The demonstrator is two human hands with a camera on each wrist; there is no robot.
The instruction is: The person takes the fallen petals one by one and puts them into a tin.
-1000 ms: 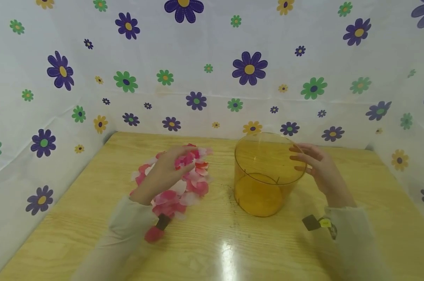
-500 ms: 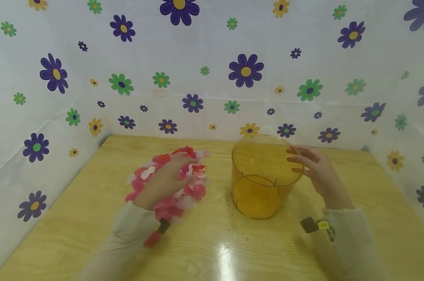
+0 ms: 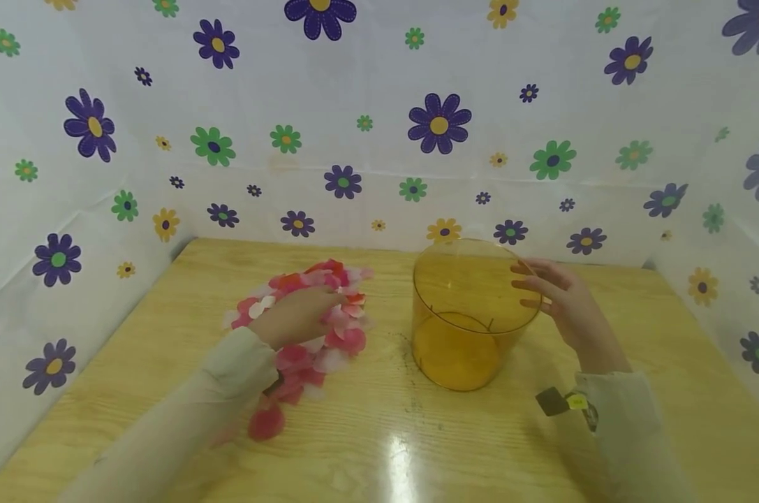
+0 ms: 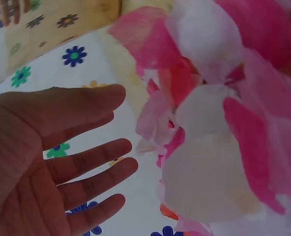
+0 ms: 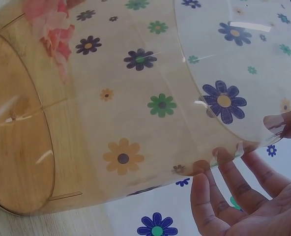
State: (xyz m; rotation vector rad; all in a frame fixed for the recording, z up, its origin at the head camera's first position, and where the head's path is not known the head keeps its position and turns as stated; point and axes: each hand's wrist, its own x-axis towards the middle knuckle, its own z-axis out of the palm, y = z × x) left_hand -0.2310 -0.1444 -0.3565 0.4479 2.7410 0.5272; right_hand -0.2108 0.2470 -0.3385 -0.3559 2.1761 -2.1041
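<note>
A pile of artificial flower petals [image 3: 348, 340], pink, red and white, lies left of centre on the table. Over this pile reaches my left hand [image 3: 300, 314]; the left wrist view shows its fingers [image 4: 99, 155] extended, with nothing between them and the petals [image 4: 214, 162] just beyond. To the right stands an upright, see-through amber tub [image 3: 457, 360] with a wide round mouth. My right hand [image 3: 574, 314] is at the tub's right side, near the rim. In the right wrist view its fairly straight fingers [image 5: 241, 184] touch the tub's wall [image 5: 101, 162].
The wooden table [image 3: 366, 447] carries both pile and tub. One loose pink petal [image 3: 267, 422] lies towards the front left. A white flower-patterned cloth [image 3: 366, 84] rises behind the table and at both sides. Dark specks mark the wood between pile and tub.
My left hand has lowered onto the pile area, its forearm swinging left and its fingers pointing more to the right. My right hand and the tub keep their places; the view shifts slightly.
</note>
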